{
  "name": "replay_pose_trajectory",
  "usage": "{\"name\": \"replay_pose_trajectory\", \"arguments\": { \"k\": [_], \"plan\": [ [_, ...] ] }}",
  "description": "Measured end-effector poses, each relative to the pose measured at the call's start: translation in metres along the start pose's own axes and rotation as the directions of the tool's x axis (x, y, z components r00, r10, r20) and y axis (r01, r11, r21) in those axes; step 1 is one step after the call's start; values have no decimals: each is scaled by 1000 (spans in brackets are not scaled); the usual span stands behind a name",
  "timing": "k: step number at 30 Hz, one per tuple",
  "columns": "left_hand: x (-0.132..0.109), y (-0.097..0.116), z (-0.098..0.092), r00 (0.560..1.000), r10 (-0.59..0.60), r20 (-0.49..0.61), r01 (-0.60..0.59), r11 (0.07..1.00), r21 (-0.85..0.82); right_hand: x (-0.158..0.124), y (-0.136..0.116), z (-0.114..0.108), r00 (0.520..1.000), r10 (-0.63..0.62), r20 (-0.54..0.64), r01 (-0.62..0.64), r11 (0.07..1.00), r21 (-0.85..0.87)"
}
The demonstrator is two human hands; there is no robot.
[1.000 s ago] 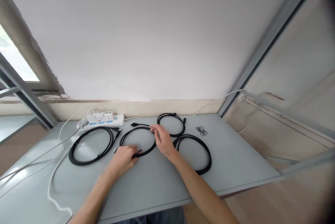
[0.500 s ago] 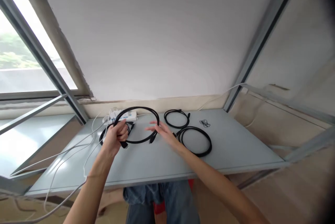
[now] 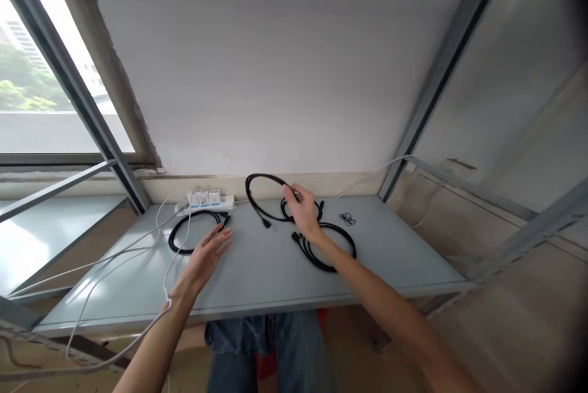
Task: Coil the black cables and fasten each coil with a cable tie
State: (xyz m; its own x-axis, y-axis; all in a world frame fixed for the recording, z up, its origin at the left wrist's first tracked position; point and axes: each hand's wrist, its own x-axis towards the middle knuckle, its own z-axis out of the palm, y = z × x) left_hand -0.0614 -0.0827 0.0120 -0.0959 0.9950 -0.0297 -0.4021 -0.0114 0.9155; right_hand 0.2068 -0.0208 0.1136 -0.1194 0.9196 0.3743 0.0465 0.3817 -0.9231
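My right hand (image 3: pixel 304 212) grips a coiled black cable (image 3: pixel 257 177) at its right side and holds it above the table, with one connector hanging at the lower left. My left hand (image 3: pixel 209 256) holds nothing, its fingers apart, close to another black cable coil (image 3: pixel 174 234) that lies on the left. Under and beside my right forearm rests a thicker black cable coil (image 3: pixel 351 245). A further black cable coil (image 3: pixel 320 212) lies behind my right hand, which partly hides it.
A white power strip (image 3: pixel 225 202) with plugs stands at the back left. White cords (image 3: pixel 133 252) run from it over the left side of the table (image 3: pixel 257 283). Thin black ties (image 3: pixel 347 218) lie to the right. Metal posts (image 3: pixel 441 74) frame both sides.
The raised cable coil has passed from my left hand to my right and moved to the right. My left hand has let go and its fingers have spread.
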Motion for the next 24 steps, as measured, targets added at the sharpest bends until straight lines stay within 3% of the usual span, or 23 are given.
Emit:
{"name": "replay_pose_trajectory", "arguments": {
  "k": [1, 3, 5, 7, 8, 10, 13, 16, 19, 21, 23, 24],
  "plan": [
    [1, -3, -2, 998, 43, -41, -40, 996, 74, 1, 6, 3, 984, -172, -37, 162, 971, -178],
    [5, -7, -3, 972, 221, -80, -186, 931, 314, 1, 26, 13, 918, -374, 130, 387, 777, -497],
    [10, -9, -1, 877, 481, -1, -386, 705, 595, -1, 52, 27, 806, -372, 461, 592, 519, -616],
    [14, -9, 2, 766, 608, 209, -508, 374, 776, -2, 78, 38, 660, -307, 685, 750, 313, -583],
    [16, -8, 3, 741, 590, 321, -537, 234, 810, -2, 88, 42, 595, -275, 755, 803, 246, -543],
    [22, -9, 4, 728, 480, 489, -587, 69, 806, 1, 105, 45, 502, -237, 832, 865, 169, -473],
    [32, -11, 6, 723, 247, 645, -664, -9, 747, 12, 119, 38, 437, -211, 874, 898, 153, -412],
    [49, -17, 17, 708, 49, 705, -704, -31, 709, 21, 127, 26, 508, -221, 833, 855, 245, -457],
    [69, -27, 30, 708, -25, 705, -704, -98, 703, 26, 132, 0, 636, -288, 716, 748, 457, -481],
    [80, -37, 36, 696, -42, 717, -716, -123, 687, 32, 136, -31, 766, -322, 557, 619, 604, -502],
    [88, -45, 38, 679, -47, 733, -732, -122, 670, 40, 143, -77, 908, -314, 277, 418, 698, -581],
    [89, -49, 38, 672, -46, 739, -738, -117, 664, 44, 146, -103, 946, -293, 140, 314, 717, -623]
  ]
}}
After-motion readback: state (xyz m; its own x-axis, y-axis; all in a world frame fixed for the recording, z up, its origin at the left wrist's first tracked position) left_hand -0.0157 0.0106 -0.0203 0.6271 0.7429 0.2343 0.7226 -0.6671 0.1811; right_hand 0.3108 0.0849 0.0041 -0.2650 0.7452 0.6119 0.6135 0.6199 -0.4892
